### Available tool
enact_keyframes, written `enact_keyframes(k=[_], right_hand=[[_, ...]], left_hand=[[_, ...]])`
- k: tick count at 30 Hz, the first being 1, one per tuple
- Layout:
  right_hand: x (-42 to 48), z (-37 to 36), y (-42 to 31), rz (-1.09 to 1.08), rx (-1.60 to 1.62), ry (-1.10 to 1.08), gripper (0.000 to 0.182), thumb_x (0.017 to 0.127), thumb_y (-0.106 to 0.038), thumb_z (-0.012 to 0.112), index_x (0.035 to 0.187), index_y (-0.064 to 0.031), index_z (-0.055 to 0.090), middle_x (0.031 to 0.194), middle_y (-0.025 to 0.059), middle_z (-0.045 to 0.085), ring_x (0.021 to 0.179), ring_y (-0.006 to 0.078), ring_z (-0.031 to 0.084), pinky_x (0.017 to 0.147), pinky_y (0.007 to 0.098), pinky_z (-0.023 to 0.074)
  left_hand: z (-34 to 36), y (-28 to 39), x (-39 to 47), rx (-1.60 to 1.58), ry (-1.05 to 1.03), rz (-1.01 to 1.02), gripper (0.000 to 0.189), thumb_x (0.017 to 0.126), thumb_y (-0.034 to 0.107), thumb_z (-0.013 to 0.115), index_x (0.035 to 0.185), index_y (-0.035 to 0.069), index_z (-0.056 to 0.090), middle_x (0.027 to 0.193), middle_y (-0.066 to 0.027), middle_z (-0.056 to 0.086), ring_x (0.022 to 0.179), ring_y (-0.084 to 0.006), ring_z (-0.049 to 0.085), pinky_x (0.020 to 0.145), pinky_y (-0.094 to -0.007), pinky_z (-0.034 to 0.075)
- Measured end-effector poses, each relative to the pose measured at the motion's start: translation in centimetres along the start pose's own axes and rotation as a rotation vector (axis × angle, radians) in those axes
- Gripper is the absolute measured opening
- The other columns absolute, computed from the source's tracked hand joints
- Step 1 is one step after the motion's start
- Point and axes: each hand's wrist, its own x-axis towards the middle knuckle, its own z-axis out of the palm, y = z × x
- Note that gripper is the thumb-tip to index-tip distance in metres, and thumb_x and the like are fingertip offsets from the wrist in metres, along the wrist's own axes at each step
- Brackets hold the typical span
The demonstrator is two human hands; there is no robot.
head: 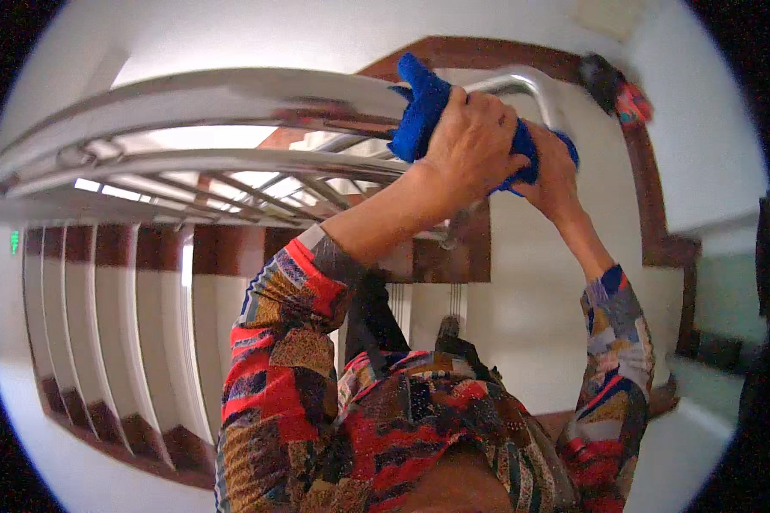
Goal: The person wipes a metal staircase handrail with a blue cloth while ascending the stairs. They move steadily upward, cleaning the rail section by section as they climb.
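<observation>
A blue cloth (420,122) is bunched around a stainless steel stair handrail (244,93) near its bent end. My left hand (471,138) grips the cloth from above, fingers curled over the rail. Just to its right, my right hand (552,170) is closed on another part of the same cloth, with blue showing on both sides of it. The section of rail under both hands is hidden by the cloth and fingers. Beyond my right hand the bare metal tube (520,80) curves round at the rail's end.
Steel balusters (256,189) run below the rail. Pale stairs (115,333) with dark red-brown edging lie at the left. My shoe (449,327) is on a step edge by the landing (539,346). A blurred dark and red object (616,90) lies by the far wall skirting.
</observation>
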Motion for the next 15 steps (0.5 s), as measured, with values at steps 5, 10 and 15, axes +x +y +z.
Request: enact_keyframes(k=[5, 10, 15], right_hand=[[5.4, -2.8, -6.3, -0.082, 0.122, -0.033, 0.083, 0.052, -0.015, 0.076, 0.127, -0.0057, 0.04, 0.119, 0.0145, 0.052, 0.108, 0.0345, 0.05, 0.092, 0.0414, 0.0397], [12.0, -5.2, -16.6, -0.357, 0.101, 0.062, 0.087, 0.055, -0.018, 0.078, 0.129, -0.0047, 0.036, 0.112, 0.0174, 0.053, 0.098, 0.0348, 0.055, 0.082, 0.0412, 0.0468], [20.1, -7.3, -26.1, -0.408, -0.013, 0.04, 0.085, 0.06, -0.021, 0.077, 0.131, -0.0047, 0.031, 0.106, 0.0167, 0.054, 0.092, 0.0327, 0.058, 0.074, 0.0404, 0.0501]], left_hand=[[-6.1, -3.0, -1.0, 0.126, 0.213, -0.171, 0.045, 0.072, 0.046, 0.062, 0.098, 0.009, 0.059, 0.092, -0.0058, 0.059, 0.093, -0.0229, 0.052, 0.093, -0.0442, 0.029], [-15.8, -8.4, -4.8, 0.377, 0.437, -0.244, 0.04, 0.073, 0.04, 0.063, 0.1, 0.011, 0.06, 0.1, -0.0037, 0.059, 0.105, -0.0229, 0.049, 0.099, -0.0504, 0.02], [-25.0, -15.5, -6.2, 0.516, 0.572, -0.293, 0.042, 0.066, 0.022, 0.064, 0.104, 0.007, 0.057, 0.111, -0.0146, 0.051, 0.114, -0.034, 0.041, 0.099, -0.058, 0.019]])
